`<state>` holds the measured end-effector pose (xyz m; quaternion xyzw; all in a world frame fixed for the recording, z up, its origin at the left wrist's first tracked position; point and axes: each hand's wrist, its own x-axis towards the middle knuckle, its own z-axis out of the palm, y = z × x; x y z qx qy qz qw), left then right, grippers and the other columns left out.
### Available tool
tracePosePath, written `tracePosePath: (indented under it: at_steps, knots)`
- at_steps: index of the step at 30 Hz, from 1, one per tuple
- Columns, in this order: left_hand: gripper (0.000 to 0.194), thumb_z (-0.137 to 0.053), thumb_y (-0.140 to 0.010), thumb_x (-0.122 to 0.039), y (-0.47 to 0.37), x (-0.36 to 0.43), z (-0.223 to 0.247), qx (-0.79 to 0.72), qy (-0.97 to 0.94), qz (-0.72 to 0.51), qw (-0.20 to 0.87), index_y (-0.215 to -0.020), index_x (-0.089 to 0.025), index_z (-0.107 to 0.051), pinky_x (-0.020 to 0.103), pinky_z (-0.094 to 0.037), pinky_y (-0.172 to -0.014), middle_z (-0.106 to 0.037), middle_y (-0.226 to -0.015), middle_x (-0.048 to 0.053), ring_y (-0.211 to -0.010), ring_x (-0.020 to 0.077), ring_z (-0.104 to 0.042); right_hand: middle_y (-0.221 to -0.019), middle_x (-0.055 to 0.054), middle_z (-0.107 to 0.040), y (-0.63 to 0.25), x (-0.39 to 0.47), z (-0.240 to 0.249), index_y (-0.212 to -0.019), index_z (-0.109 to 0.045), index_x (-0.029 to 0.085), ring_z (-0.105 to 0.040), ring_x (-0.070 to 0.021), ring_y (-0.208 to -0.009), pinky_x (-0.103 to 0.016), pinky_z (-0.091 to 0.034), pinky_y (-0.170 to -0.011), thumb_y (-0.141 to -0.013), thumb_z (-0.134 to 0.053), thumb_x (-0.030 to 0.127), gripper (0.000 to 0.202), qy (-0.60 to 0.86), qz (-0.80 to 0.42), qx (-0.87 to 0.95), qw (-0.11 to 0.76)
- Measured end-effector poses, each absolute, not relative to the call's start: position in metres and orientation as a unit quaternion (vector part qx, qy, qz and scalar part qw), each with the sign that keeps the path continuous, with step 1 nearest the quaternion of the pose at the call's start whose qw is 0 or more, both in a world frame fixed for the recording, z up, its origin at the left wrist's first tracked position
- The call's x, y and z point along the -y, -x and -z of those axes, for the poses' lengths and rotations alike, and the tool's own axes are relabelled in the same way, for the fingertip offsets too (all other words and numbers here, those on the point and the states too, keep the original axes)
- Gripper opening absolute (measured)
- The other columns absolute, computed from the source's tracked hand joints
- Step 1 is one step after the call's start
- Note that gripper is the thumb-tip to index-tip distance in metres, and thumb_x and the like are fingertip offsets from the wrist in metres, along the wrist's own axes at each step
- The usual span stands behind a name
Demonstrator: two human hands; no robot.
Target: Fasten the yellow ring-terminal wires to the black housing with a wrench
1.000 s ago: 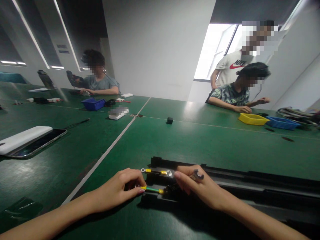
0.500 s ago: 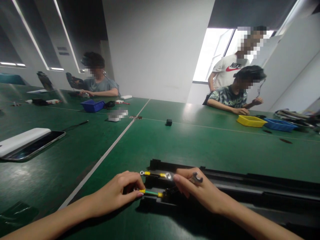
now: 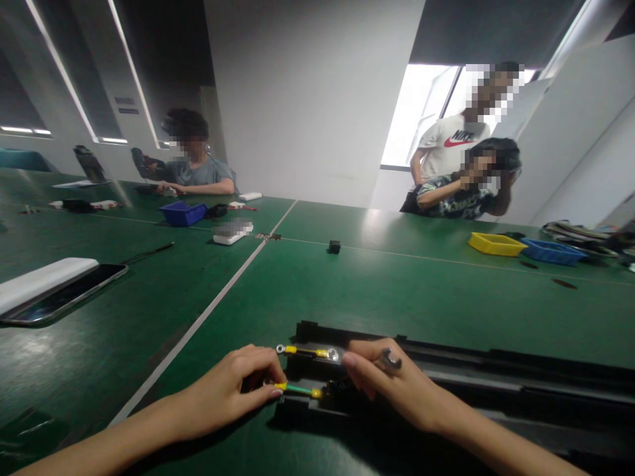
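Observation:
My left hand (image 3: 248, 380) is closed, with thumb and forefinger pinching the near yellow-sleeved end of a short green cable (image 3: 300, 390). That cable's other yellow sleeve meets a dark part beside my right hand. Just above lies a second, dark cable (image 3: 306, 352) with yellow sleeves and a ring lug at its left end. My right hand (image 3: 389, 377) is closed around a metal wrench; its open-jaw end (image 3: 391, 360) sticks out past the fingers. The wrench's other end is hard to make out. Both cables lie over the left end of a long black housing (image 3: 471, 363).
A phone (image 3: 64, 294) lies beside a white case on the left. Farther off are a blue bin (image 3: 182, 213), a small black block (image 3: 334, 246), a yellow bin (image 3: 496, 244) and another blue bin (image 3: 553, 251). Several people are across the green table (image 3: 407, 291).
My hands keep the same hold, and the wrench and cables look nearly unchanged. The view has shifted slightly. Across the table, the seated person at right has raised both hands to the head.

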<state>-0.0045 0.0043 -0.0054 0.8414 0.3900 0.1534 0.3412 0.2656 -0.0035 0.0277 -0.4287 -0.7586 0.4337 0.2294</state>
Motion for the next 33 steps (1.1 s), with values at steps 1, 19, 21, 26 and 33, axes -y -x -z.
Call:
tracePosePath:
  at_steps: [1, 19, 21, 26, 33]
  knots:
    - [0.012, -0.056, -0.092, -0.026, 0.0049, -0.0045, 0.006, -0.388, -0.842, -0.155, 0.342, -0.09, -0.018, -0.063, 0.025, -0.041, -0.07, -0.064, -0.086, 0.001, -0.077, 0.0165, -0.056, -0.054, 0.003, -0.044, -0.2656, 0.0034, -0.0277, -0.061, -0.047, 0.016, -0.038, -0.0087, -0.05, -0.02, -0.029, -0.048, -0.093, -0.039, 0.057, 0.052, 0.43, -0.433, 0.759, 0.229]
    - [0.01, -0.056, -0.091, -0.026, 0.0037, -0.0044, 0.0042, -0.393, -0.839, -0.157, 0.341, -0.089, -0.019, -0.063, 0.026, -0.041, -0.073, -0.065, -0.087, 0.001, -0.079, 0.0172, -0.057, -0.054, 0.003, -0.044, -0.2654, 0.0031, -0.0275, -0.061, -0.047, 0.016, -0.038, -0.0087, -0.05, -0.02, -0.029, -0.048, -0.093, -0.041, 0.056, 0.052, 0.433, -0.437, 0.755, 0.227]
    - [0.01, -0.056, -0.091, -0.026, 0.0038, -0.0038, 0.0037, -0.396, -0.838, -0.154, 0.342, -0.088, -0.018, -0.063, 0.026, -0.041, -0.073, -0.065, -0.088, 0.001, -0.079, 0.0174, -0.057, -0.054, 0.003, -0.044, -0.265, 0.0028, -0.0278, -0.061, -0.047, 0.016, -0.038, -0.0087, -0.05, -0.02, -0.029, -0.047, -0.093, -0.04, 0.056, 0.052, 0.432, -0.437, 0.756, 0.227]
    - [0.01, -0.056, -0.091, -0.026, 0.0042, -0.0036, 0.0042, -0.4, -0.837, -0.15, 0.341, -0.089, -0.019, -0.063, 0.026, -0.041, -0.072, -0.065, -0.088, 0.001, -0.079, 0.0174, -0.056, -0.053, 0.003, -0.044, -0.2649, 0.0021, -0.028, -0.06, -0.047, 0.016, -0.038, -0.0087, -0.05, -0.02, -0.029, -0.047, -0.092, -0.04, 0.058, 0.053, 0.427, -0.436, 0.757, 0.235]
    - [0.011, -0.056, -0.091, -0.027, 0.0046, -0.004, 0.0068, -0.397, -0.839, -0.153, 0.34, -0.09, -0.019, -0.063, 0.026, -0.041, -0.072, -0.065, -0.088, 0.001, -0.079, 0.0175, -0.056, -0.053, 0.003, -0.044, -0.2646, 0.0031, -0.0301, -0.06, -0.047, 0.016, -0.037, -0.0086, -0.049, -0.02, -0.029, -0.046, -0.091, -0.04, 0.06, 0.054, 0.431, -0.438, 0.755, 0.23]
